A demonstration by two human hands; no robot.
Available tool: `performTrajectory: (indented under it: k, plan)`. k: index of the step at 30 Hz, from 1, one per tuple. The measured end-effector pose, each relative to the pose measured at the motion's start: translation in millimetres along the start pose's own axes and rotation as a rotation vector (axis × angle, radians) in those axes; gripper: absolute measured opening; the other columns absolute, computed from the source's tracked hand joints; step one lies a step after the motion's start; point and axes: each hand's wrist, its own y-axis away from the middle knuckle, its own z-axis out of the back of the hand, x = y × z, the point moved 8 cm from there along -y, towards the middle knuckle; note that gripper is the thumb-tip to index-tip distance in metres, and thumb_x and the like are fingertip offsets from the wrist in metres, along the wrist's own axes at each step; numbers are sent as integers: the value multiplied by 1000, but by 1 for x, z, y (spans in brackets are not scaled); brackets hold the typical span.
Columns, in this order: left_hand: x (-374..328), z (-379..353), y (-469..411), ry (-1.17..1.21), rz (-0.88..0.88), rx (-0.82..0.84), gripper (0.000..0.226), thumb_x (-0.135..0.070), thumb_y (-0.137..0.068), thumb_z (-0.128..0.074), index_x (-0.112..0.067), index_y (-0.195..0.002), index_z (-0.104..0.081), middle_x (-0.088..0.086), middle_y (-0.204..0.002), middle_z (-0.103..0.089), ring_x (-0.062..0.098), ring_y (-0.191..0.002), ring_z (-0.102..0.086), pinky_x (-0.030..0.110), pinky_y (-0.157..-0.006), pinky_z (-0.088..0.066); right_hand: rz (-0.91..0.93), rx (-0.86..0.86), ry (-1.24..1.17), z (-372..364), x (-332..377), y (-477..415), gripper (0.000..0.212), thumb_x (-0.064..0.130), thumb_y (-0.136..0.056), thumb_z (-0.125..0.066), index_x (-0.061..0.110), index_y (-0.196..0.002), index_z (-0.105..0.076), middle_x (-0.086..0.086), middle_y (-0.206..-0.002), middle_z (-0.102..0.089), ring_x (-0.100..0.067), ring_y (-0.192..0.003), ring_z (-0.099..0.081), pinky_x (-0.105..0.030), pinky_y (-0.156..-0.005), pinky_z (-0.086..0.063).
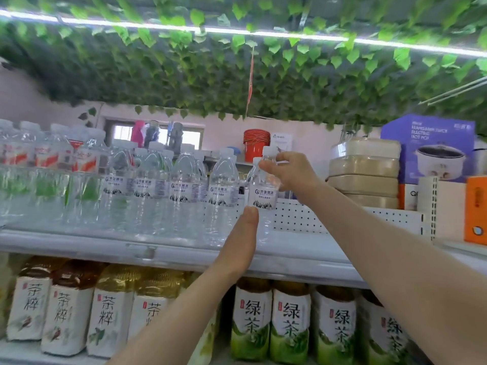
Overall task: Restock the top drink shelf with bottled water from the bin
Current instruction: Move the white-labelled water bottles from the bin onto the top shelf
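Note:
A clear water bottle (263, 191) with a white cap and a white label stands at the right end of the row on the top shelf (158, 248). My right hand (292, 172) grips its neck just under the cap. My left hand (241, 241) reaches up from below, and its straight fingertips touch the bottle's lower body below the label. Several matching water bottles (184, 185) line the shelf to the left. The bin is out of view.
Red-labelled water bottles (50, 156) fill the shelf's far left. A white perforated panel (297, 217) stands right of the held bottle. Stacked round packs (365, 172), a purple hot-pot box (432, 148) and an orange box (475, 209) lie further right. Tea bottles (290, 322) fill the shelf below.

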Motion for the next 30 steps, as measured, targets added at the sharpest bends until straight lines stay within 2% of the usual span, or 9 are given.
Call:
performTrajectory:
  k: [2,7,11,14,18,24,27,28,30]
  plan:
    - [2,-1,-3,-25,5,-30,72,-73,-95,-13,-36,-157,-16,-16,-162,-17,2,-146,-16,23,-106,-9,-35,4,-11,0,-8,-2,38,35,-85,-82,11,-110,-69,-9,-111,-70,-29,-102,-69,-54,-86,-61]
    - [3,-7,-1,-59,7,-76,84,-77,-87,-14,-34,-159,-12,-16,-165,-10,4,-150,-9,35,-124,-5,-47,6,1,-1,-18,-9,36,40,-82,-84,11,-101,-73,-11,-106,-73,-29,-97,-72,-53,-84,-62]
    - [2,-8,0,-99,3,-104,94,-82,-78,-11,-33,-159,-8,-16,-165,-7,5,-151,-6,42,-125,-6,-63,24,55,-6,-20,-15,35,47,-80,-83,16,-92,-72,-13,-105,-72,-29,-96,-72,-50,-81,-63]
    - [1,-8,1,-102,-9,-116,94,-82,-79,-11,-32,-159,-8,-15,-165,-6,4,-151,-5,42,-125,-6,-55,29,134,-12,-18,-17,35,55,-79,-81,23,-84,-68,-6,-99,-70,-27,-93,-72,-44,-75,-65]
    - [3,-9,4,-131,-15,-103,88,-79,-83,-10,-34,-159,-5,-17,-165,-2,3,-151,-2,40,-126,-4,-81,17,202,-15,-16,-17,52,62,-80,-77,14,-99,-72,-10,-101,-73,-29,-90,-72,-50,-82,-62]
    - [3,-4,9,-139,-19,-82,79,-73,-92,-12,-33,-159,-9,-16,-165,-5,4,-151,-4,38,-125,-4,-96,12,244,-19,-12,-7,44,64,-86,-68,22,-103,-69,-7,-106,-71,-27,-92,-70,-47,-84,-61]
    - [0,0,17,-145,-21,-65,77,-72,-93,-13,-32,-159,-12,-15,-165,-9,4,-151,-7,35,-125,-5,-137,-10,221,-16,-13,1,52,61,-89,-66,18,-119,-69,-8,-113,-69,-27,-96,-68,-47,-88,-59]
    - [-1,2,20,-141,-21,-63,76,-72,-94,-14,-31,-159,-14,-14,-165,-10,4,-151,-8,35,-125,-6,-142,-21,218,-16,-11,4,50,59,-91,-66,18,-120,-69,-8,-115,-68,-27,-100,-66,-48,-92,-57]
    - [-3,10,27,-136,-14,-72,74,-71,-95,-15,-31,-158,-16,-13,-165,-12,5,-150,-11,33,-124,-7,-157,-24,215,-16,-10,9,37,54,-94,-66,20,-107,-70,-7,-114,-67,-26,-103,-64,-50,-98,-55]
